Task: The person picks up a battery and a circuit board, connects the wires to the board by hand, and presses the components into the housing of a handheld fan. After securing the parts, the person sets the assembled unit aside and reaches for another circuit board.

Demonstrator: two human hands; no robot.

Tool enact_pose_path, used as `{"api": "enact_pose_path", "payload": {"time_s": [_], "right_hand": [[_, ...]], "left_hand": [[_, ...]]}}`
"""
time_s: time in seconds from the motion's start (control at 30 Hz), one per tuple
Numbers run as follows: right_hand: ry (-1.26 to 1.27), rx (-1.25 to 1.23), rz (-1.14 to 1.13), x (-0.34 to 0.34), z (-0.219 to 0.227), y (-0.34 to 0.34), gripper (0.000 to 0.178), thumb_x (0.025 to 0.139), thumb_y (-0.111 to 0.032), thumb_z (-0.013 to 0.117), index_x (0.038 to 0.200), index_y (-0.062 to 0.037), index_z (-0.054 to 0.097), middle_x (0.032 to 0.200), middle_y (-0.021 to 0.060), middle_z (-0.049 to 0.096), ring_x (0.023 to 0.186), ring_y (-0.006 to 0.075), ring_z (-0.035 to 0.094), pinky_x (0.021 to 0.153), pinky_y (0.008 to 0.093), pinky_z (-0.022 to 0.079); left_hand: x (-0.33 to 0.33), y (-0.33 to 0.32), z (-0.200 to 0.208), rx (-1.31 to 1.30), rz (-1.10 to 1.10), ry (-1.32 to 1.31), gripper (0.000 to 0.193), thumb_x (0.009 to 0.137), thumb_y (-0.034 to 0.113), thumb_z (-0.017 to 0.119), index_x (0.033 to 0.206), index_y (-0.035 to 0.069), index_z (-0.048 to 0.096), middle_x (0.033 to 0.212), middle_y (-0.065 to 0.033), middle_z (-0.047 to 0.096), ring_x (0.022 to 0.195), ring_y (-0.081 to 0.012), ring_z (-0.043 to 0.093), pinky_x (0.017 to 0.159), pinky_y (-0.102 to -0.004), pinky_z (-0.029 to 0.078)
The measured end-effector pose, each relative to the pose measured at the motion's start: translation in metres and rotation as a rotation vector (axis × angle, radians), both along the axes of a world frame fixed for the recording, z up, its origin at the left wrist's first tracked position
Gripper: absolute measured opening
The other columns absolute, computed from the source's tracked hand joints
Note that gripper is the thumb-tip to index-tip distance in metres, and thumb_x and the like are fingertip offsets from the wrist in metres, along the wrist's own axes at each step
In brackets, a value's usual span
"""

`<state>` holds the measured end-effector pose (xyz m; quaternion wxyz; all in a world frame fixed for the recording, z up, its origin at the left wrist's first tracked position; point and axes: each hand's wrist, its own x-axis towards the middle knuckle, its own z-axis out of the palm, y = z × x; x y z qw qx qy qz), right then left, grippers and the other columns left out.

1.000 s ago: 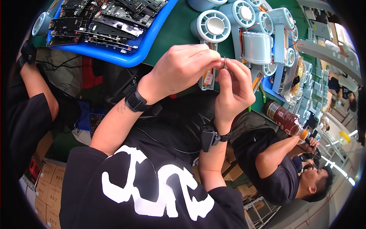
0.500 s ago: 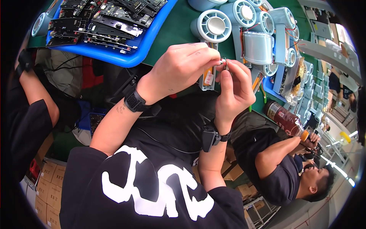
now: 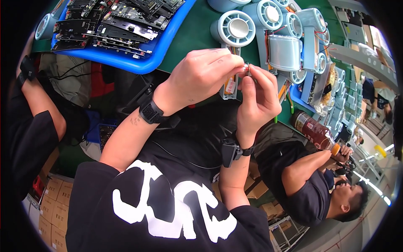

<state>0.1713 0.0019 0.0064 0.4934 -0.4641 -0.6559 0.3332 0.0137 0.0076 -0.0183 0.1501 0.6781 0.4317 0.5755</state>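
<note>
My left hand [image 3: 201,80] is closed, with thumb and forefinger pinched on a tiny whitish piece [image 3: 246,66] too small to name. Fingertip to fingertip with it, my right hand [image 3: 259,98] pinches a thin dark piece at the same spot; its kind does not show. Just behind both hands lies a light-blue handheld-fan housing [image 3: 233,29] with a round slotted head and a silver centre. Its open handle [image 3: 229,87] shows an orange part and a label with red print, and my left hand hides some of it.
A blue tray [image 3: 145,67] heaped with black circuit boards [image 3: 121,27] stands at the far left of the green table [image 3: 184,35]. More light-blue housings [image 3: 284,52] with loose wires crowd the right. A brown drink bottle [image 3: 312,130] and another person [image 3: 310,180] are at right.
Both hands keep their pinch at almost the same place, with only a slight shift of the fingertips. The housing and tray stay put.
</note>
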Motion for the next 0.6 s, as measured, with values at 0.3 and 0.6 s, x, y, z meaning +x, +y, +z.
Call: {"api": "enact_pose_path", "payload": {"time_s": [0.3, 0.6], "right_hand": [[0.073, -0.044, -0.019, -0.0031, -0.0025, -0.0045, 0.022, 0.085, 0.008, 0.069, 0.106, 0.0051, 0.071, 0.108, 0.0169, 0.068, 0.087, 0.0185, 0.069, 0.074, 0.0263, 0.057], [-0.163, 0.092, -0.054, -0.001, 0.0019, -0.0007, 0.025, 0.078, 0.01, 0.07, 0.103, 0.0061, 0.073, 0.101, 0.02, 0.069, 0.085, 0.0244, 0.07, 0.076, 0.0308, 0.057]], "left_hand": [[-0.0028, -0.0032, 0.0001, -0.027, -0.023, 0.045, 0.018, 0.083, 0.003, 0.075, 0.097, 0.002, 0.065, 0.078, -0.011, 0.065, 0.067, -0.0271, 0.066, 0.058, -0.0344, 0.053], [0.0008, 0.0011, -0.0032, 0.029, -0.027, 0.032, 0.023, 0.079, 0.004, 0.078, 0.098, 0.001, 0.065, 0.075, -0.0102, 0.062, 0.064, -0.0268, 0.065, 0.056, -0.034, 0.053]]}}
